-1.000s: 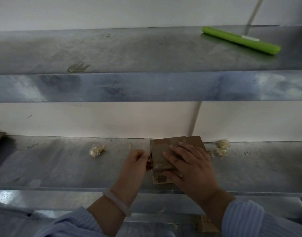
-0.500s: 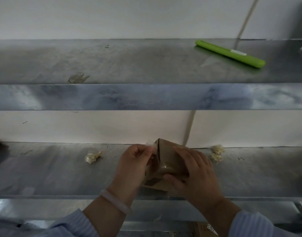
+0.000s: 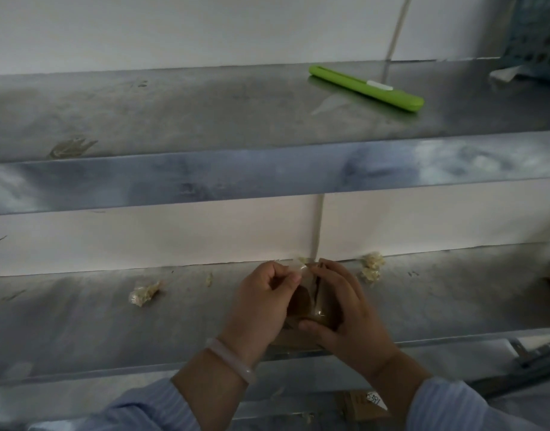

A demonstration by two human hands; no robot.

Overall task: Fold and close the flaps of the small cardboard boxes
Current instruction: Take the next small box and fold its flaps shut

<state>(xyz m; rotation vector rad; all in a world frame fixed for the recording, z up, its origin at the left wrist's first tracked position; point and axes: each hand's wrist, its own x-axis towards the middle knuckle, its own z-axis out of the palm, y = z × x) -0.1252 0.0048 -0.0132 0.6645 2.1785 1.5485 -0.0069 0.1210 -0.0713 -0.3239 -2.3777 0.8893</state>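
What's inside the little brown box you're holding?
I can't tell. Both hands, left and right, wrap the small cardboard box, hiding most of it. Only brown card and a shiny strip of clear tape between the fingertips show; the inside is covered.

White label (image 3: 374,399) on lower cardboard box (image 3: 362,406), handwritten digits, seemingly "5391"

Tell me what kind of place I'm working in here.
Probably a packing or warehouse workstation. You stand at a bare steel bench with a steel shelf above; a green utility knife lies on the shelf, crumpled tape scraps litter the bench, and both hands hold a small cardboard box.
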